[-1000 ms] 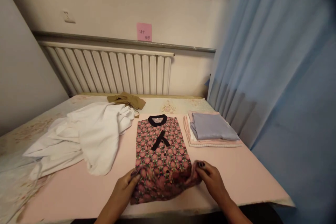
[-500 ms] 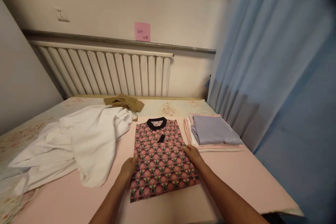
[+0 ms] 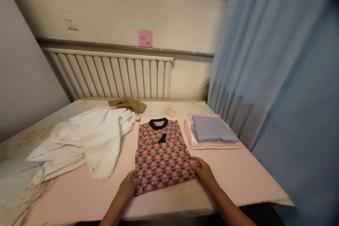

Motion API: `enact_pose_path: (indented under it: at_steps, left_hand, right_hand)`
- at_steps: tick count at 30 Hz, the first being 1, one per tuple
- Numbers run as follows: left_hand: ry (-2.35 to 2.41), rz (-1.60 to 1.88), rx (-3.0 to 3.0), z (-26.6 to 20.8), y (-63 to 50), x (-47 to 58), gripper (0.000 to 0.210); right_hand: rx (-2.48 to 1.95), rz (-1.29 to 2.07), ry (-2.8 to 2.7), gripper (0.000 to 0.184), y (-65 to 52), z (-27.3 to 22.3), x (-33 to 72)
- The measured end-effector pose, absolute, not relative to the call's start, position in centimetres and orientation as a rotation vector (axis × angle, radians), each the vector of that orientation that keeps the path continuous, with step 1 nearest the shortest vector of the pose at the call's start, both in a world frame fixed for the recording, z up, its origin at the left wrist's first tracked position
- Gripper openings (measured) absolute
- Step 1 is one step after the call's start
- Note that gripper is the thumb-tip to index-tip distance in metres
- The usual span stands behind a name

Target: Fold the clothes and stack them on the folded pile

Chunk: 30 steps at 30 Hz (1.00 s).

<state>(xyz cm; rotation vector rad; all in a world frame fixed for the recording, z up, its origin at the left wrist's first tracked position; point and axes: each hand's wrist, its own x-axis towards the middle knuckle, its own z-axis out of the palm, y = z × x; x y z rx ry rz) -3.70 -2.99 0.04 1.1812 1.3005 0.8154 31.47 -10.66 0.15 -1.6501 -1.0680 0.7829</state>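
Note:
A shirt (image 3: pixel 164 159) with a pink flower pattern and a black collar lies flat before me, folded into a near-rectangle with the collar at the far end. My left hand (image 3: pixel 129 185) grips its near left edge, thumb on top of the fabric. At the near right edge, my right hand (image 3: pixel 202 169) pinches the cloth between thumb and fingers. Under the shirt spreads a pink sheet (image 3: pixel 227 180). The undersides of both hands' grips are hidden.
Left of the shirt lies a crumpled white garment (image 3: pixel 100 141), with an olive-brown garment (image 3: pixel 129 104) behind it. A stack of folded clothes, topped by a grey-blue garment (image 3: pixel 212 129), sits at right. A blue curtain (image 3: pixel 265 60) hangs beside it; a radiator (image 3: pixel 113 74) lines the wall.
Both hands have slid along the shirt's sides towards its near corners. The camera view has shifted a little, and the table's front edge now shows more.

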Motion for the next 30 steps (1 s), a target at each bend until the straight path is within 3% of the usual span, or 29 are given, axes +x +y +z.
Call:
enact_pose_path:
  at_steps: [9,20,25,30]
  left_hand:
    - [1.599,0.693,1.530,0.2,-4.7,-3.4,0.041]
    - [1.691,0.611,1.762,-2.1,-6.5,-4.2,0.047]
    - [1.965,0.637,1.961,-0.3,-7.6,-3.5,0.048]
    - [1.802,0.786,2.420,1.2,-7.7,1.1,0.049]
  right_hand:
    - [-1.684,0.661,-1.040,0.037,-12.0,-0.9,30.6]
    - [-1.852,0.585,-1.055,0.038,-15.4,-0.8,30.1]
    - [-1.903,0.589,-1.044,0.041,-15.4,-0.6,29.9]
    - [-1.921,0.557,-1.051,0.043,-15.0,-0.9,29.6]
